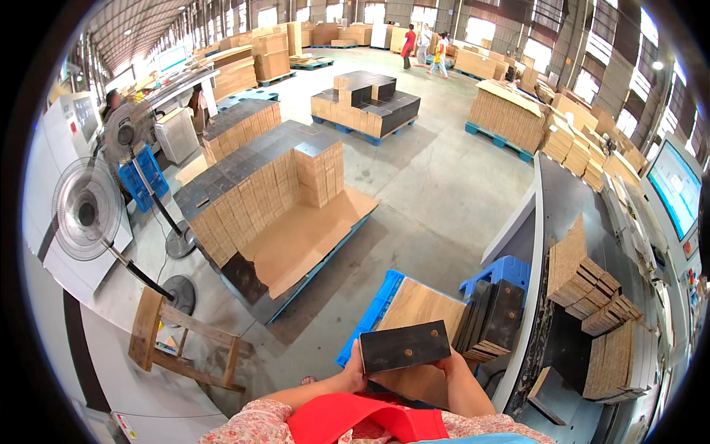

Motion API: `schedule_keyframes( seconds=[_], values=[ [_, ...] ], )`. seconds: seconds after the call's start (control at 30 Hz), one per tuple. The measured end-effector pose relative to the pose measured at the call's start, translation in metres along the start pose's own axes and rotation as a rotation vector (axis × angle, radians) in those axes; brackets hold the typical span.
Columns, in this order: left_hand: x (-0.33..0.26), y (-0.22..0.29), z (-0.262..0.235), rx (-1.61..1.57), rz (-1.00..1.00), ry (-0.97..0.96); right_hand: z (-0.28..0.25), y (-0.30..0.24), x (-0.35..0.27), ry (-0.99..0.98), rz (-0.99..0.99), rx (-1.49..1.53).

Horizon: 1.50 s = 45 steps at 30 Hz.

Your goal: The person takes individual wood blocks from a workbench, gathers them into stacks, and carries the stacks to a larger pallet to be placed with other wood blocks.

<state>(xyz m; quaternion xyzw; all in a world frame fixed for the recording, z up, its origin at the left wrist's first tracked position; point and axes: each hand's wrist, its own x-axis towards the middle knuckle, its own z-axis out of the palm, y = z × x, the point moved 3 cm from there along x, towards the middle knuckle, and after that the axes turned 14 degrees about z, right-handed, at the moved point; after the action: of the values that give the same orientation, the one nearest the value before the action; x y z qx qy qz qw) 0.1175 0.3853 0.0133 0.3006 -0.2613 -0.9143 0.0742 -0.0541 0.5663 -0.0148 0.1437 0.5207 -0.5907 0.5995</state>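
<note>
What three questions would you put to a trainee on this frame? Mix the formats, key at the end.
1. Multiple choice. What grips the dark panel?
A) The left hand and the right hand together
B) The left hand alone
C) The right hand alone

2. True or false. The nearer pedestal fan stands to the person's left.

3. Fill in the number. The panel's visible broad face shows ___ round brown marks.

Key:
1. A
2. True
3. Two
</note>
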Motion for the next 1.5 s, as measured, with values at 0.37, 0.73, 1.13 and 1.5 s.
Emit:
schedule_keyframes(
  seconds=[0.37,0.73,1.13,1.5],
  values=[
    [-0.011,0.033,0.009,0.125,-0.098,-0.061,-0.002,0.019,0.012,-0.005,-0.200,0.143],
    [-0.008,0.031,-0.001,0.139,-0.045,0.001,-0.014,0.020,0.025,-0.076,-0.196,0.201],
    [-0.002,0.025,-0.007,0.042,-0.042,-0.045,0.000,0.007,0.010,-0.068,-0.023,0.114],
    [0.015,0.044,-0.024,-0.044,-0.248,-0.186,0.001,0.038,0.029,-0.101,-0.157,0.230]
  ],
)
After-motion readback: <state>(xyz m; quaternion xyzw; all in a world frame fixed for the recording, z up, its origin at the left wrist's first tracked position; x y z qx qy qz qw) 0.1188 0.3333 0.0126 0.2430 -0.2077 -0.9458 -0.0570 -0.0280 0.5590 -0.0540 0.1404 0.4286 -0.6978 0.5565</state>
